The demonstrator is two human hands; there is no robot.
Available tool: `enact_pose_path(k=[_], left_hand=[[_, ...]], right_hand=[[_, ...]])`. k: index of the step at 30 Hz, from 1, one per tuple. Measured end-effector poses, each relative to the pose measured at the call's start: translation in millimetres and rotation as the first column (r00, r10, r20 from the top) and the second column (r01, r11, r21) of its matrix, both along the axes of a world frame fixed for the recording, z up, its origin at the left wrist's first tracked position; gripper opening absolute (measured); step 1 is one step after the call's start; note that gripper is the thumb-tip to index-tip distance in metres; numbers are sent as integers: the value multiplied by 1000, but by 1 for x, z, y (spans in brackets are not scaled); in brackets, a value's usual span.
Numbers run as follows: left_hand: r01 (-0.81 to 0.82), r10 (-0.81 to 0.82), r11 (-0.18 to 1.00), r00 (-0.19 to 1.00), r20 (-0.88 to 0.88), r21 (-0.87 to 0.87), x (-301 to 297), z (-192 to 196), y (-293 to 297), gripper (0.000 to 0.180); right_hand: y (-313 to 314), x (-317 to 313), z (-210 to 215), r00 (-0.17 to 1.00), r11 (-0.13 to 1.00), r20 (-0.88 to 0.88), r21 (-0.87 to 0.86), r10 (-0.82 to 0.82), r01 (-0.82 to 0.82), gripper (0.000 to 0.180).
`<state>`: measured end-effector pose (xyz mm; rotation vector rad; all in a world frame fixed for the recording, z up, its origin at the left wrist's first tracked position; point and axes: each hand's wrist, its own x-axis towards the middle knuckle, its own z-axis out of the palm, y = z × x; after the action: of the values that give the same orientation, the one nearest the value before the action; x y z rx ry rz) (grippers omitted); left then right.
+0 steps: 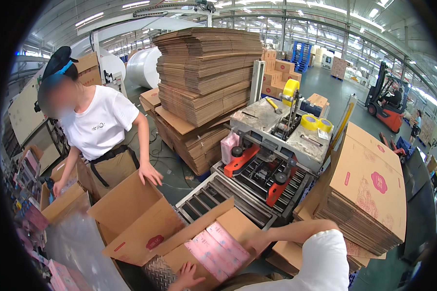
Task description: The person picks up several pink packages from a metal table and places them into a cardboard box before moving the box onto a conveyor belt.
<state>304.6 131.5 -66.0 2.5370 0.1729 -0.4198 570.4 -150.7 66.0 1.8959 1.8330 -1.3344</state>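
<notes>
An open cardboard carton [199, 236] stands in front of me, filled with a row of pink-and-white soft packs [217, 250]. My left hand [187, 278] lies with its fingers spread on the carton's near left side. On the right side, my right hand [258, 241] touches the carton by its flap; its fingers are too blurred and partly hidden to make out. Left of this carton stands a second open carton [145, 237], tilted, its inside facing up. A co-worker's hand [150, 173] rests at that carton's far edge.
Beyond the carton sits a roller conveyor [209, 196] with a tape-sealing machine [262, 169]. Flattened cartons are piled high behind [204, 72] and at the right [357, 194]. A co-worker [102, 121] stands at the left. An orange forklift [387, 114] is far right.
</notes>
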Motion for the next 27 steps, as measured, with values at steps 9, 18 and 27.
enact_pose_path(k=[9, 18, 27], left_hand=[[-661, 660, 741, 685, 310, -118, 83, 93, 100, 41], [-739, 747, 664, 649, 144, -117, 0, -49, 3, 88], [-830, 834, 543, 516, 194, -125, 136, -76, -17, 81]], right_hand=[[-5, -12, -83, 248, 399, 333, 534, -910, 745, 128], [-23, 28, -126, -275, -273, -7, 134, -961, 953, 101], [95, 154, -82, 488, 509, 284, 747, -825, 427, 79]])
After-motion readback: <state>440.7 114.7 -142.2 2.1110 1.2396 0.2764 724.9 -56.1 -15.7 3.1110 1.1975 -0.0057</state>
